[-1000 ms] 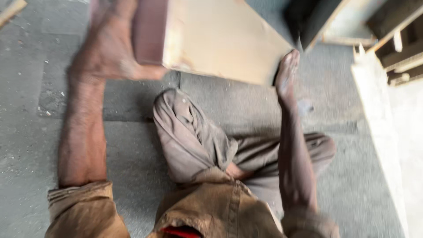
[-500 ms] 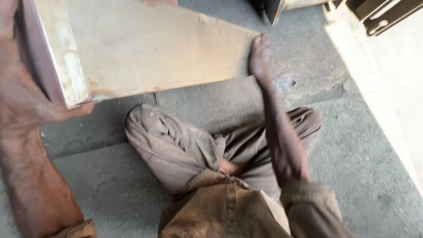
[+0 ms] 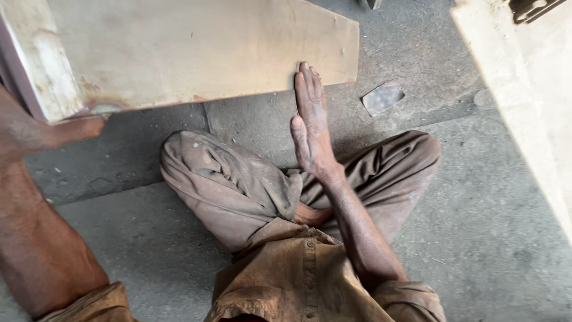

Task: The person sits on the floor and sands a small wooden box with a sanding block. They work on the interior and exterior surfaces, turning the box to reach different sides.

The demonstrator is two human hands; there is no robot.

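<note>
Grey concrete floor (image 3: 488, 238), dusty, w/ seams running across. Small flat grey scrap (image 3: 383, 97), roughly rectangular, lies on floor far right-centre. Pale sunlit slab edge (image 3: 518, 89) runs along right side. Dark metal bit (image 3: 530, 7) at far right corner, too cropped to tell what. Another dark bit (image 3: 370, 3) at far edge.

One wooden board (image 3: 196, 50) lies across the top; two bare hands are in view, a left hand (image 3: 53, 131) and a right hand (image 3: 311, 122); one small flat grey scrap (image 3: 383, 97) rests on the concrete floor (image 3: 476, 238); two folded legs show.
</note>
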